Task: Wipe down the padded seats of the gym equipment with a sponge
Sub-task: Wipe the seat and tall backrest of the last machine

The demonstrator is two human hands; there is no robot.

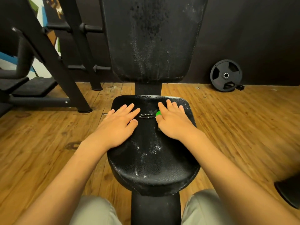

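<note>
Since your R hand (173,120) covers most of it, sponge (158,113): only a green sliver shows by your index finger, on the back-right part of the seat.
Feel (est.): prob. light, soft, squashy; can't tell wet or dry.
Hold: a flat-palm press suits wiping; to lift it, pinch the sides w/ thumb + fingers.
R hand: fingers straight and spread, pressing down on the sponge, not curled round it.
L hand (120,122): flat on the back-left of the seat, fingers straight, holding nothing; prob. bracing.
Seat (152,166): black textured padded cover w/ whitish flecks across middle + front; likely gives under pressure, maybe slick where damp.
Tear (146,116): short split in the cover between your two hands, just beside the sponge; edges look raised, so the sponge could snag. Go light there.
Backrest (151,38): upright behind the seat, speckled too; prob. not wiped yet.
Floor (48,143): wood planks all round.
Weight plate (226,75): leaning on the wall at right, well apart.
Rack (53,59): black frame at left, well apart.
</note>
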